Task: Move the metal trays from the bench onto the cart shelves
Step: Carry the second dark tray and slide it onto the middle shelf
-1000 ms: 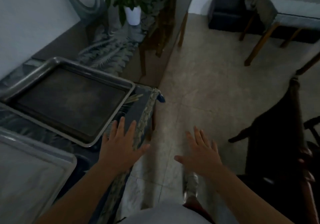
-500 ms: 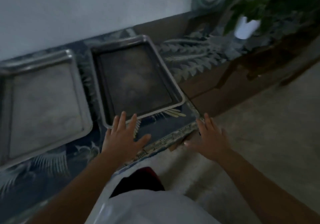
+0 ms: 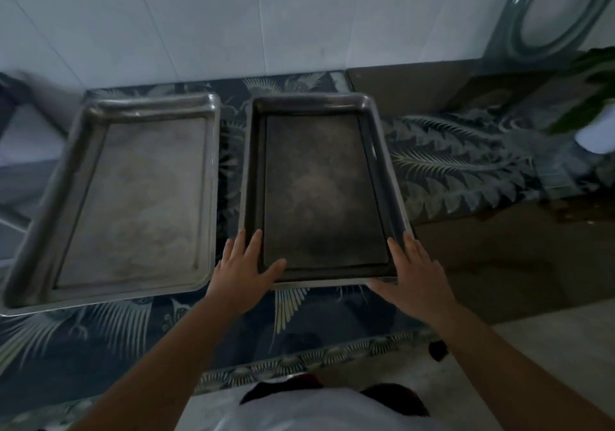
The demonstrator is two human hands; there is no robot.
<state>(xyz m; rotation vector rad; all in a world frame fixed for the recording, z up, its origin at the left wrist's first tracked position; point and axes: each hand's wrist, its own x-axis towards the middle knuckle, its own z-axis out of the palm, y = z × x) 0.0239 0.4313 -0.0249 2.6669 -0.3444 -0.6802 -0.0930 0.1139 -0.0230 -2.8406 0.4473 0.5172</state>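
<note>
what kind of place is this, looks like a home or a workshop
Most likely a home room rather than a workshop, though that is a guess. A bench under a blue bird-and-feather patterned cloth stands against a white tiled wall, with a potted plant at one end. Two metal trays lie on the cloth.

Two metal trays [image 3: 133,197], two hands [image 3: 244,272]

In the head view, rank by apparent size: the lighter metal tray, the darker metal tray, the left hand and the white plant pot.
1-2. Lighter metal tray and darker metal tray: too alike to rank; wide-angle distortion adds doubt.
3. Left hand, enlarged by nearness to the camera.
4. White plant pot, cut off by the frame edge.
</note>
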